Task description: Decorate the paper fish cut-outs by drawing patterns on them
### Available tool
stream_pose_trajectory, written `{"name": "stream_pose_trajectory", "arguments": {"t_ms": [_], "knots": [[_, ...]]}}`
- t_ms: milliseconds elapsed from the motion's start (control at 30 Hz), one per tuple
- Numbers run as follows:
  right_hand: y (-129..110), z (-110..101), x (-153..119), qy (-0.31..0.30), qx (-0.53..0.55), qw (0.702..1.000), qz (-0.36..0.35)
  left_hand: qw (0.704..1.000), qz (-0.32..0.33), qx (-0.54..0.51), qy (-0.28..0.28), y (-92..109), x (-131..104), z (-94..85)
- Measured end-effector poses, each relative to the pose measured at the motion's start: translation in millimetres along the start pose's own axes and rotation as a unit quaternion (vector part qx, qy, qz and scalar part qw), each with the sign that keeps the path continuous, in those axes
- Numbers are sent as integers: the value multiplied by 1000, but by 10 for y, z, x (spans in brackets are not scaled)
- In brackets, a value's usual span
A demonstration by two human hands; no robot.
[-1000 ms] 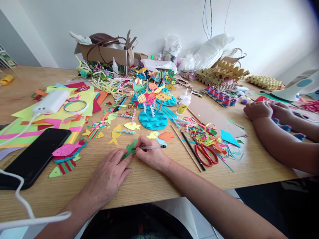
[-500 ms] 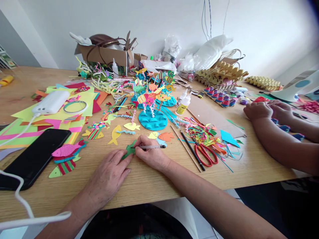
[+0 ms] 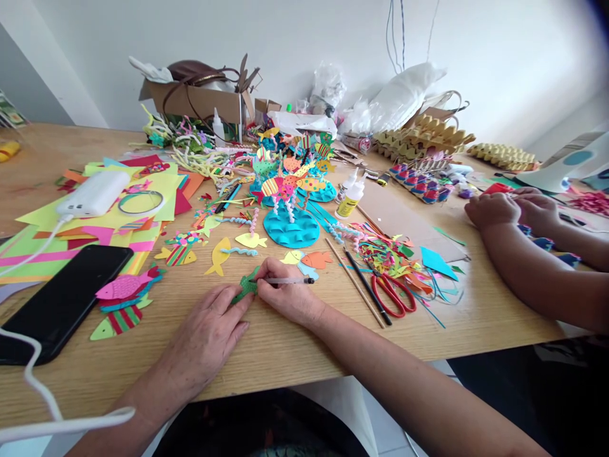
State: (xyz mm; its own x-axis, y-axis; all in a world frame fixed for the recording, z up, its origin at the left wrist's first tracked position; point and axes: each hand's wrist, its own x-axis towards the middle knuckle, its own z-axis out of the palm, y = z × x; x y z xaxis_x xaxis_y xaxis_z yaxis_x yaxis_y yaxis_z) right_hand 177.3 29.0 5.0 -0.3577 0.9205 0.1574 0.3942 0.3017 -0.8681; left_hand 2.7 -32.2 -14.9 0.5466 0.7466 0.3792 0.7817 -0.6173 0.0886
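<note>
A small green paper fish point(image 3: 246, 289) lies at the table's near edge, partly hidden by my fingers. My left hand point(image 3: 214, 324) grips its left end and steadies it against the tabletop. Pinched in my right hand point(image 3: 288, 298) is a pen point(image 3: 290, 280) with a clear barrel, its tip on the fish. Beyond my hands lie a yellow paper fish point(image 3: 251, 240), an orange paper fish point(image 3: 316, 259) and a golden one point(image 3: 219, 256). Decorated fish stand on curly stems above a blue scalloped base point(image 3: 291, 230).
Red-handled scissors point(image 3: 394, 297), a black pencil point(image 3: 368, 289) and a wooden stick point(image 3: 354, 282) lie to the right, near paper scraps. A phone point(image 3: 66, 298) and coloured paper sheets point(image 3: 42, 219) cover the left. Glue bottles point(image 3: 349, 202) stand farther back. Another person's hands point(image 3: 495, 208) work at far right.
Both hands keep their places on the green paper fish, the pen still against it. The view has shifted very slightly.
</note>
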Motion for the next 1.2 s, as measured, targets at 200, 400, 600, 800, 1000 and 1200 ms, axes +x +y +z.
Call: {"name": "stream_pose_trajectory", "arguments": {"t_ms": [200, 400, 600, 800, 1000, 1200], "knots": [[-20, -18, -10, -3, -9, 1000, 4, 1000, -10, -14, -14, -10, -5, 5], [-20, -25, -8, 1, 5, 1000, 12, 1000, -13, -23, -17, -19, -15, 16], [7, -9, -4, 16, 23, 1000, 5, 999, -9, -27, -17, -16, -9, 8], [8, 4, 2, 11, 16, 1000, 13, 1000, -3, -15, -11, -12, -8, 3], [-8, -5, 1, 6, 3, 1000, 19, 1000, 7, 5, 6, -4, -6, 0], [-10, -3, 6, 11, -2, 1000, 13, 1000, 13, 8, 10, 5, -1, 9]]}}
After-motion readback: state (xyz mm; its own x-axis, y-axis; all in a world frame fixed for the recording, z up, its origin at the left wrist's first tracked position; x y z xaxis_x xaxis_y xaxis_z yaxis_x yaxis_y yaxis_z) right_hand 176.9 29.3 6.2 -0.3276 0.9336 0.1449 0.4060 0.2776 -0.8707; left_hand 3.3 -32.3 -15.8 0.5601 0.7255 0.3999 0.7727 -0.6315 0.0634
